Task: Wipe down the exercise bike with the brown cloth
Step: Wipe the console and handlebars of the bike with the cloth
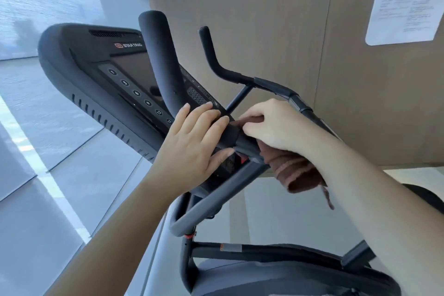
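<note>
The brown cloth (295,172) in my right hand (271,125) was a plain reddish brown, ribbed in faint stripes near its edge. The handlebar (158,55) under my left hand (192,142) was matte black. Beyond my left hand the console (79,65) was black, with white numerals on round buttons and a small orange logo. Below my hands a red ring (189,236) circled the dark grey stem (185,262). Above my right hand the wall panel (264,31) was tan and its notice (406,0) white.

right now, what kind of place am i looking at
Probably a gym or fitness room: an exercise bike with a branded keypad console, a printed notice on the wall, and the right hand holding a brown cloth on its handlebar.
</note>
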Demonstrator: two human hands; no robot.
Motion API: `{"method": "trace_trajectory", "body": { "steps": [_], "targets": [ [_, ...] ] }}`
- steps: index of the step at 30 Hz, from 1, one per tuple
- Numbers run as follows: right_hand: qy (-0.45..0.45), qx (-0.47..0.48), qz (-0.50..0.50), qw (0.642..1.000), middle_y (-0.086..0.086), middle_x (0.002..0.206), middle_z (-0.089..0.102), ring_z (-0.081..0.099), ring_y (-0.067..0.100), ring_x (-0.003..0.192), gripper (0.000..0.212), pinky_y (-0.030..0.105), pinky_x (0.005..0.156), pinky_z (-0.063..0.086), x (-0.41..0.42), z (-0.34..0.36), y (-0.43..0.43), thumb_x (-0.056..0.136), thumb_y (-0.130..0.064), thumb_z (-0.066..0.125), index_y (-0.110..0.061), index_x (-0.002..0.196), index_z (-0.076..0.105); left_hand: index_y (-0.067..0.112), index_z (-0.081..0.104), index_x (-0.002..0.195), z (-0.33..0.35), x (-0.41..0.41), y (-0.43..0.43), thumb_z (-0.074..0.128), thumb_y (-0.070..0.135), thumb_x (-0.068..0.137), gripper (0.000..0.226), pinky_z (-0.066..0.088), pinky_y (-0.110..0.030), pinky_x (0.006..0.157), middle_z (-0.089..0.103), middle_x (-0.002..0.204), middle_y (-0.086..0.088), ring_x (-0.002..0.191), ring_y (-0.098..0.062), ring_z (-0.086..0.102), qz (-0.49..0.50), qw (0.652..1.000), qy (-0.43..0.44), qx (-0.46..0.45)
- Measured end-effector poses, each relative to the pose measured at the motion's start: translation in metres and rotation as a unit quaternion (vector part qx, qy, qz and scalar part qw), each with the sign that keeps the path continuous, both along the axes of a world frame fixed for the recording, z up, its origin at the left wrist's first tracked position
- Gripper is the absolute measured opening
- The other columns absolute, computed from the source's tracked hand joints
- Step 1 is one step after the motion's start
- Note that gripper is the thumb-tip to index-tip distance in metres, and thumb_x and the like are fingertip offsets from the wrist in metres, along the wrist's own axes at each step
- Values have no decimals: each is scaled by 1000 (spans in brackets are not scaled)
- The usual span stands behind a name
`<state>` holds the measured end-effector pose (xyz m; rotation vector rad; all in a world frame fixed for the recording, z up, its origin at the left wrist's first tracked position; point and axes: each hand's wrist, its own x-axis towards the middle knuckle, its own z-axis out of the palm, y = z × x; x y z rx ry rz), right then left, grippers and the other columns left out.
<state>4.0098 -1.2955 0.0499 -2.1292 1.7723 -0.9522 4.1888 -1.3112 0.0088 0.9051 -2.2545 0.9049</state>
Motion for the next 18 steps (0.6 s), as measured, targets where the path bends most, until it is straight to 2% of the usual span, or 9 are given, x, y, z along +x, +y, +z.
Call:
{"method": "trace_trajectory", "body": {
  "steps": [2,5,7,10,13,16,18],
  "targets": [
    [-14,-49,-21,998,-4,106,66,59,12,91,22,12,72,41,7,-10,12,84,-25,53,-38,96,66,1,59,113,4,9,-5,42,38,91,47,23,-49,102,61,113,-18,117,-35,50,-20,1000,-13,-16],
    [21,-183,-114,976,4,106,59,58,25,95,29,32,82,46,27,-30,32,85,-26,53,-29,113,61,1,60,113,10,21,-14,44,35,90,44,22,-50,103,61,112,-18,118,-36,50,-45,998,-16,-32],
    [0,-211,-145,967,7,105,58,58,28,94,29,34,81,46,43,-32,30,86,-24,53,-24,114,61,1,61,112,13,28,-17,44,34,90,43,22,-50,104,61,113,-18,119,-37,49,-61,997,-20,-37],
    [-34,-196,-154,968,6,107,61,56,23,97,27,28,77,38,63,-17,8,88,-27,50,-27,113,61,1,61,112,19,37,-19,45,34,89,43,26,-53,103,60,114,-18,121,-36,48,-74,996,-20,-37],
    [-37,-171,-104,979,0,108,62,56,18,100,28,25,76,39,64,-9,-1,87,-33,51,-34,114,59,1,61,112,23,46,-18,45,33,89,42,26,-52,101,59,118,-18,123,-35,45,-78,996,-7,-49],
    [-15,-54,13,998,-9,126,50,48,12,115,55,26,89,37,39,-10,6,76,-53,57,-45,128,41,2,60,112,23,52,-17,47,32,89,40,24,-50,102,57,122,-18,126,-33,43,-66,996,14,-59],
    [-10,10,77,997,-11,131,46,44,10,121,71,27,99,37,22,-6,6,71,-53,66,-41,133,35,2,60,111,22,53,-16,48,32,89,39,23,-49,102,55,127,-18,128,-32,40,-59,996,22,-65]
  ]
}}
